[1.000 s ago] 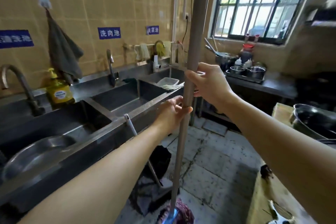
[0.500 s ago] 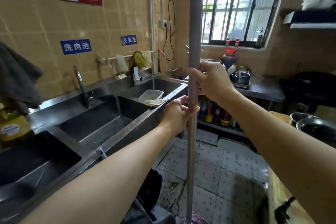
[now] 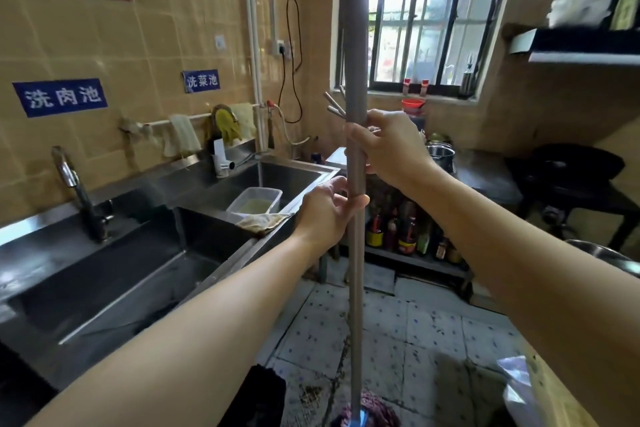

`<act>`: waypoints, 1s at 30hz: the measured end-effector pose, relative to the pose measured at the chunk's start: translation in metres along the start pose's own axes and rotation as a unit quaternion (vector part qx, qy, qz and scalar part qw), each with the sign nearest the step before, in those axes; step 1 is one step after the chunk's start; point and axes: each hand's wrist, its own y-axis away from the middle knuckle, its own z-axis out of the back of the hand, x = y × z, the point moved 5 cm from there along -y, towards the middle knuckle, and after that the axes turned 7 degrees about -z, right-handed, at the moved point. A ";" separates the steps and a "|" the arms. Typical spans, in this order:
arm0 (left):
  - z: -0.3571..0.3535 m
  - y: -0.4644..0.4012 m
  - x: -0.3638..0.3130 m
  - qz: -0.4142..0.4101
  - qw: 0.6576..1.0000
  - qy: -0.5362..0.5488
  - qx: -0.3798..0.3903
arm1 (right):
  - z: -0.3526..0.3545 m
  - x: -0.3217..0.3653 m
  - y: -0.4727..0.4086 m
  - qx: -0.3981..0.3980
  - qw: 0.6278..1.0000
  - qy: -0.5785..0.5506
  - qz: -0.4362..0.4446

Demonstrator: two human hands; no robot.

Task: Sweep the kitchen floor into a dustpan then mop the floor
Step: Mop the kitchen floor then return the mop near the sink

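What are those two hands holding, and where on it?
Both hands grip the mop handle mid-shaft: right hand above, left hand just below.

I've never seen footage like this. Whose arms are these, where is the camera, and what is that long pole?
There is no machine: a person wears a camera on the head, looking forward and down at their own arms. Both hands hold a mop handle upright; the right hand has its grip higher, the left hand lower. The reddish mop head rests on the tiled floor. To the left are steel sinks, one holding a plastic tub.
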 end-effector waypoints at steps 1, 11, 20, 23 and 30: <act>0.004 -0.012 0.006 -0.005 1.000 0.003 0.000 | -0.005 0.000 -0.012 -0.003 1.000 0.007 0.001; 0.037 -0.090 0.054 -0.023 0.999 -0.026 -0.014 | -0.053 -0.012 -0.097 0.003 1.000 -0.019 0.003; 0.044 -0.130 0.105 0.000 0.996 -0.067 -0.052 | -0.089 -0.049 -0.154 0.036 0.998 -0.052 0.002; 0.037 -0.151 0.127 0.025 0.995 -0.073 -0.067 | -0.100 -0.071 -0.180 0.061 0.996 -0.062 0.001; 0.007 -0.183 0.177 0.096 0.990 -0.060 -0.085 | -0.121 -0.131 -0.226 0.103 0.993 -0.053 0.006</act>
